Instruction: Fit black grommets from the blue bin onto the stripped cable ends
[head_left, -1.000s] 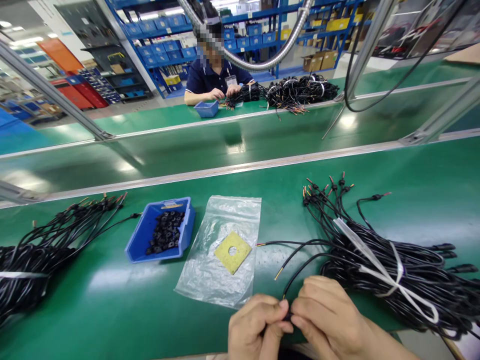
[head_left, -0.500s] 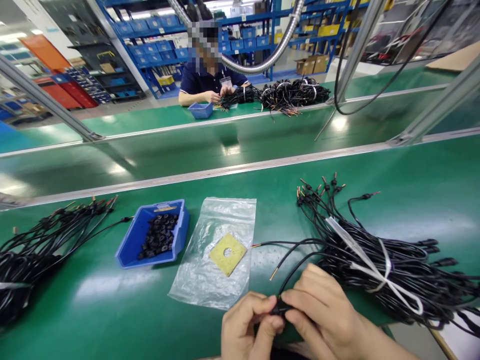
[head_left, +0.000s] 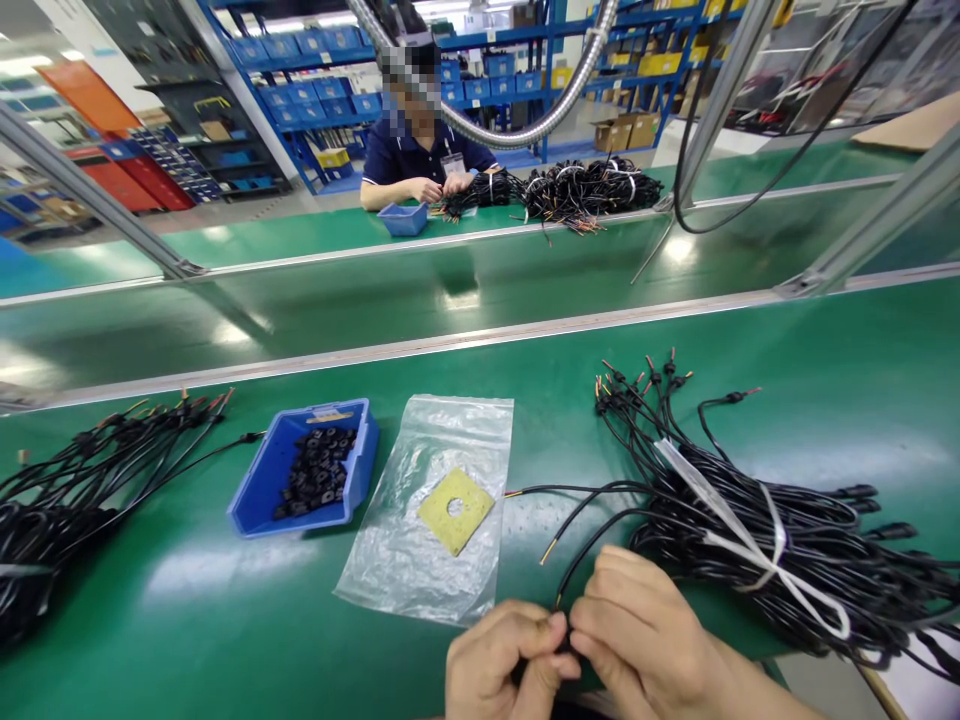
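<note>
My left hand and my right hand meet at the front edge of the green table, fingertips almost touching. Both pinch a small black cable grommet, mostly hidden by the fingers. Just above them shows the end of a black cable, which curves up into a tied cable bundle on the right. Two other loose cable ends with bare coloured wires lie left of that bundle. Whether the cable passes through the grommet I cannot tell.
Left of my hands lie a clear zip bag with a yellow holed square and a blue bin of small black grommets. Another cable bundle is at far left. Across the line a person handles cables.
Both hands have shifted slightly downward and closer together. Their fingers now cover more of the black grommet between them.
</note>
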